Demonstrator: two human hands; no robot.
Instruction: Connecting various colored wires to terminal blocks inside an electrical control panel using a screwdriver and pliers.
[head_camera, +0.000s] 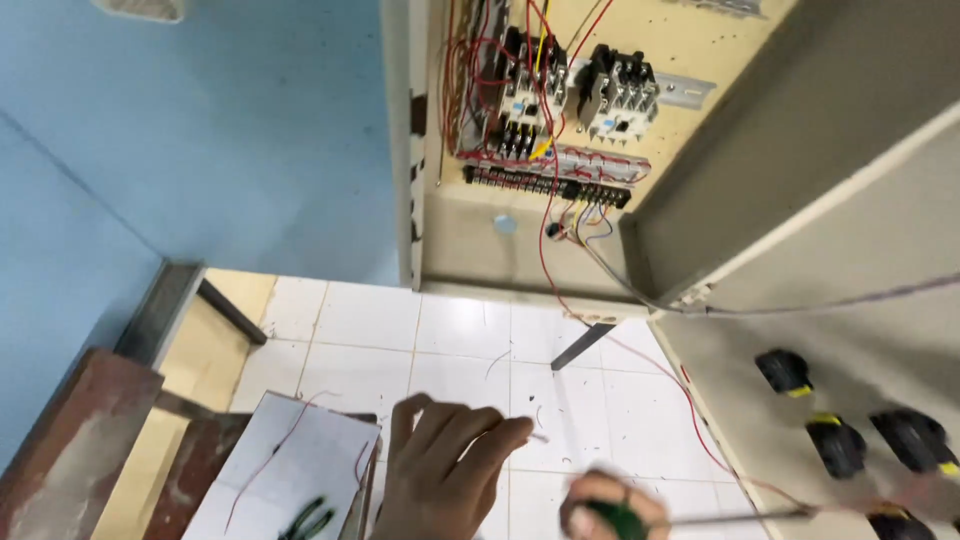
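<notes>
The left hand (445, 470) pinches the stripped end of a thin red wire (690, 410) between its fingertips (515, 430). The right hand (610, 510) is closed around a green-handled screwdriver (700, 518), whose shaft lies level, pointing toward 3 o'clock. The wire runs from the pinch toward 1 o'clock, up into the open electrical cabinet (440, 230), which holds contactors (620, 95) and a terminal strip (545, 185). Pliers (308, 520) lie at 9 o'clock.
</notes>
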